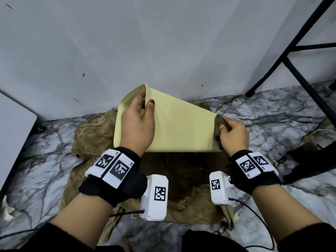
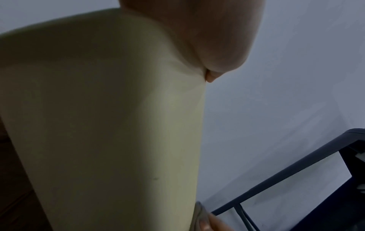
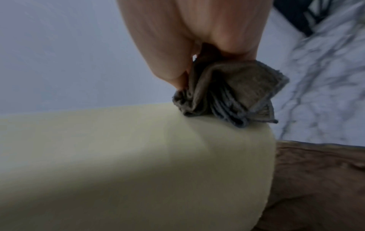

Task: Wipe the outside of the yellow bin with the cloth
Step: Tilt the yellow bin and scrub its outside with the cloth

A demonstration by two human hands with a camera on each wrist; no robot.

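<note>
The pale yellow bin (image 1: 181,128) lies tipped on its side over brown sacking, its mouth to the left and its base to the right. My left hand (image 1: 140,120) grips the bin's rim, thumb on the outer wall and fingers inside the mouth. My right hand (image 1: 231,131) holds a bunched grey-brown cloth (image 1: 221,122) against the base end of the bin. In the right wrist view the cloth (image 3: 229,96) is pinched in my fingers and touches the bin's wall (image 3: 98,164) near its bottom edge. The left wrist view shows the bin's side (image 2: 98,125) under my thumb.
Brown sacking (image 1: 181,188) covers the marble-patterned floor (image 1: 272,115) beneath the bin. A grey wall (image 1: 127,42) stands close behind. Black metal stand legs (image 1: 294,73) rise at the right, and a white panel (image 1: 12,128) stands at the left. Cables trail near my wrists.
</note>
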